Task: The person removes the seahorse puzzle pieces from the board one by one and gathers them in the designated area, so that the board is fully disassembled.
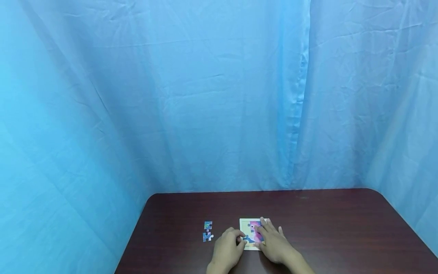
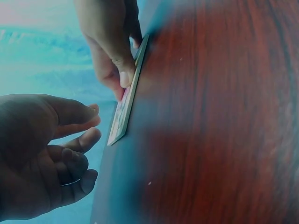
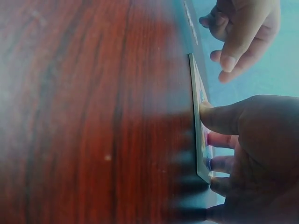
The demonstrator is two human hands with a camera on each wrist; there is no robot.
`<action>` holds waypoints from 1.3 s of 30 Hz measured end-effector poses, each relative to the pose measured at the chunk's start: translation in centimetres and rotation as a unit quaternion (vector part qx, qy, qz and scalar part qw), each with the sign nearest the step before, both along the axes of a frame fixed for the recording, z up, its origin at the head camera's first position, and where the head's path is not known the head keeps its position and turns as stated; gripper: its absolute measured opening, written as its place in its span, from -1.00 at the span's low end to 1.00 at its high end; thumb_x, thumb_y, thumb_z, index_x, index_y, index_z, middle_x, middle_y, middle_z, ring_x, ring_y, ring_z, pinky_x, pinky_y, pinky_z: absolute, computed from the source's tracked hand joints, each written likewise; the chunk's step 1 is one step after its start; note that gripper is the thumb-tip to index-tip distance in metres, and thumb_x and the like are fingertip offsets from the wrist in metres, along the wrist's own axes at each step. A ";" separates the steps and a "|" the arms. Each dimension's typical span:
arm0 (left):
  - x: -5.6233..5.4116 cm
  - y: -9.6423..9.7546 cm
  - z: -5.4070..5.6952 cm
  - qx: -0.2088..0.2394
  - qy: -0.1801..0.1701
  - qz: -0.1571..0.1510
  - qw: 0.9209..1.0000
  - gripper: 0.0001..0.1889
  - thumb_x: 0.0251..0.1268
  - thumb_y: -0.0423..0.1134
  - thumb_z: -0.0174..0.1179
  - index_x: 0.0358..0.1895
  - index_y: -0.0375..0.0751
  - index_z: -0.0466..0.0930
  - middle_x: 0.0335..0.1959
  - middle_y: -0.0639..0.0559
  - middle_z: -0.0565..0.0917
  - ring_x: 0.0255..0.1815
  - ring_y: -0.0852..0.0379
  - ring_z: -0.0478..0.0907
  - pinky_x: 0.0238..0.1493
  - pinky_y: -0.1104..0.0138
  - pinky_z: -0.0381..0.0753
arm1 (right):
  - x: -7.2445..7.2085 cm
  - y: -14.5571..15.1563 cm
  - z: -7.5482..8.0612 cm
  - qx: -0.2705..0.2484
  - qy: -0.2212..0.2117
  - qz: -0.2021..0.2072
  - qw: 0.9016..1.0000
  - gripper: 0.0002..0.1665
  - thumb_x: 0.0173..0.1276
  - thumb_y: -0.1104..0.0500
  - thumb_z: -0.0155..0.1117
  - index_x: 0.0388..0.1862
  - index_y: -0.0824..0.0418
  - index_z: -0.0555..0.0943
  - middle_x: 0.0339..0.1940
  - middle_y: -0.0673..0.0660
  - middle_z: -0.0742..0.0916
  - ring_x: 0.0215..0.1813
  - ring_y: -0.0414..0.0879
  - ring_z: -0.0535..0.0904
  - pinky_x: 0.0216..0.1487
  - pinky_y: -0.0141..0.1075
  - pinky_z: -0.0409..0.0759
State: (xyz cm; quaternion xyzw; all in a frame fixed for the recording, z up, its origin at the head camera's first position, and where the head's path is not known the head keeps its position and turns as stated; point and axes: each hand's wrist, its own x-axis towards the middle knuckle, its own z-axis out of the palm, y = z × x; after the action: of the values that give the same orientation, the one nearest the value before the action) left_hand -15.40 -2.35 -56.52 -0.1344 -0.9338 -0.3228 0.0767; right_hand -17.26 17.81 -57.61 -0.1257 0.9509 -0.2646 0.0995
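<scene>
A small jigsaw puzzle in a pale tray (image 1: 253, 220) lies flat near the front of the table, with a pink figure and blue shapes in its picture. Spread over its right side, my right hand (image 1: 277, 245) touches it with fingers and thumb; the palm hides part of the picture. My left hand (image 1: 227, 245) hovers at the tray's left edge, fingers loosely bent. In the left wrist view nothing shows between that hand's (image 2: 37, 149) thumb and fingers. The right wrist view shows the right thumb (image 3: 219, 119) on the tray's near edge.
Two loose blue jigsaw pieces, one farther back (image 1: 208, 225) and one nearer (image 1: 207, 237), lie left of the tray. Both rest on the dark brown table (image 1: 325, 217), whose far corners are rounded. Blue curtains (image 1: 205, 114) hang behind and at both sides.
</scene>
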 end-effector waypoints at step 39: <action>-1.0 1.5 0.0 -0.091 -0.059 0.002 0.994 -0.57 0.09 -0.14 0.58 0.10 -0.02 0.80 -0.17 0.00 0.59 -0.35 0.15 0.58 -0.28 0.22 0.66 | -0.1 0.2 0.2 -0.009 -0.014 -0.002 1.000 -0.30 0.53 -0.07 0.31 0.51 0.23 0.48 0.75 0.34 0.21 0.77 0.37 0.00 0.58 0.54 -0.11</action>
State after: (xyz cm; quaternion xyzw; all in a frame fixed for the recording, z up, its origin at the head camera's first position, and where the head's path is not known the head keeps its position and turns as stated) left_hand -16.41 -0.84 -56.50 -0.1196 -0.9624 -0.2437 0.0098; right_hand -17.32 17.97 -57.42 -0.1206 0.9473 -0.2752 0.1111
